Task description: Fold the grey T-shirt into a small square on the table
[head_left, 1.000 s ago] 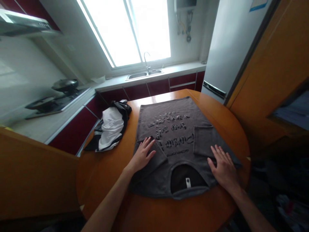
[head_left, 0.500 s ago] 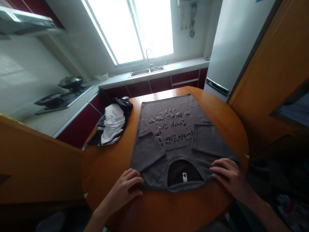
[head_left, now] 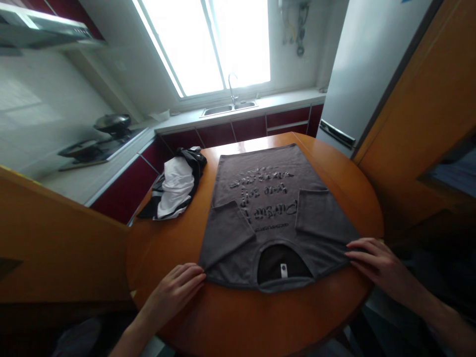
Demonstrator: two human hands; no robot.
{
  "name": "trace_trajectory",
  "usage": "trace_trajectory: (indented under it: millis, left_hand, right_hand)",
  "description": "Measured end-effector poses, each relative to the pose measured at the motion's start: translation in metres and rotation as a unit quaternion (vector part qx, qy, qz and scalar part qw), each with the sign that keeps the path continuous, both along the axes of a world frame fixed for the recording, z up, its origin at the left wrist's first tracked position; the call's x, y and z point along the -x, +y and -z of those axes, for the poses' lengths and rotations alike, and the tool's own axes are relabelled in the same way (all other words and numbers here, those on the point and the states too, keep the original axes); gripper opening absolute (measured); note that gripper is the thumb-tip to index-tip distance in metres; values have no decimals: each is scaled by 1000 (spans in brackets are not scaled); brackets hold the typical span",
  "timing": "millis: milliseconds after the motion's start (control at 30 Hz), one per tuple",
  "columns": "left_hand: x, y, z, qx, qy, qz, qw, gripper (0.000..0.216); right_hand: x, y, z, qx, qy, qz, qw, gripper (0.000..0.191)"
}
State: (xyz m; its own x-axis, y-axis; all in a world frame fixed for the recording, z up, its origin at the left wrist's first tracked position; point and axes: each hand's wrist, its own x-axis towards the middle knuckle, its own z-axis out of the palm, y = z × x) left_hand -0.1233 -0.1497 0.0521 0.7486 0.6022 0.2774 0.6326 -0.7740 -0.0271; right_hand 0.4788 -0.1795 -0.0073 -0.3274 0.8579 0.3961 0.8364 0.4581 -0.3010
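Grey T-shirt (head_left: 267, 213) lies flat on the table (head_left: 241, 317), approx. mid-table, sleeves folded in, collar at the near edge. Left hand (head_left: 174, 290) at table's near-left: fingers together, tips touching the shirt corner, can't tell if pinching. Right hand (head_left: 375, 263) at near-right edge, fingers spread flat on the shirt, nothing clamped. Black & white clothes (head_left: 174, 186) bunched at far-left edge. Sink (head_left: 228, 107) beyond table.

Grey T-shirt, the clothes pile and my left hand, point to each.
grey T-shirt (head_left: 262, 201), head view, printed front
clothes pile (head_left: 174, 191), head view, white part
left hand (head_left: 174, 291), head view, back of hand
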Motion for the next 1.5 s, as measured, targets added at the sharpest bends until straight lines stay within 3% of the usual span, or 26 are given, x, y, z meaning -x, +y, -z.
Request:
trace_trajectory:
  millis: [200, 400, 567, 767, 867, 1100, 1500]
  left_hand:
    - [-12, 10, -9, -2, 9, 26, 1000, 22]
    - [-10, 15, -11, 7, 6, 43, 999, 22]
    - [-5, 18, -4, 15, -1, 54, 998, 23]
    - [0, 19, 7, 5, -35, -10, 999, 26]
    - [4, 22, 9, -3, -22, -9, 1000, 32]
    - [13, 24, 7, 14, -18, 40, 999, 33]
    - [10, 12, -10, 48, -63, 42, 996, 31]
  right_hand:
    - [-10, 6, -5, -14, -50, -24, 998, 19]
    - [-15, 8, -5, -22, -90, -30, 995, 33]
    - [-10, 10, -5, -53, -61, -4, 997, 35]
    - [-9, 13, 3, -71, -31, 4, 997, 25]
    - [-12, 14, 9, -71, -24, 14, 997, 23]
    - [-19, 12, 10, -71, -9, -13, 997, 27]
    - [-22, 0, -4, -92, 10, -24, 995, 28]
